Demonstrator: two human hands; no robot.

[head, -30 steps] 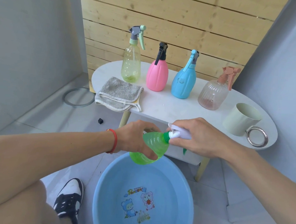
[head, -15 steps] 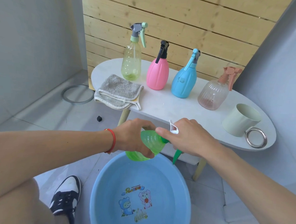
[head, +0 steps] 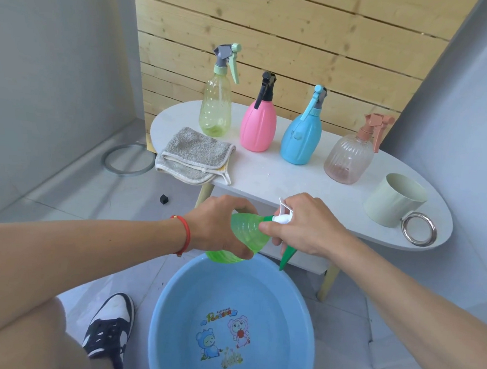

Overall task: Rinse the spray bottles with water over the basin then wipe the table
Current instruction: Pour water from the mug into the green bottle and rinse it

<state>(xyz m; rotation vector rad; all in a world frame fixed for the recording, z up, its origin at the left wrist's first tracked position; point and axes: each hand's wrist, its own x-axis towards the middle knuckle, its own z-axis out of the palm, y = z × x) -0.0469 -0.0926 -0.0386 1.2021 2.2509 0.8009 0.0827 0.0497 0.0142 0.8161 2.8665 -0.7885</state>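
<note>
I hold a green spray bottle tilted sideways over the far rim of the blue basin. My left hand grips its body. My right hand is wrapped round its white spray head, whose green trigger points down. On the white oval table several more spray bottles stand in a row: a pale yellow-green one, a pink one, a blue one and a clear ribbed one with a salmon head. A folded grey cloth lies at the table's left end.
A cream cup and a metal ring sit at the table's right end. On the floor lie a ring-shaped item and a small black cube. My shoe is left of the basin. Grey walls close both sides.
My right hand has turned on the spray head, so the green trigger now points downward. The bottle has stayed over the basin's far rim in my left hand.
</note>
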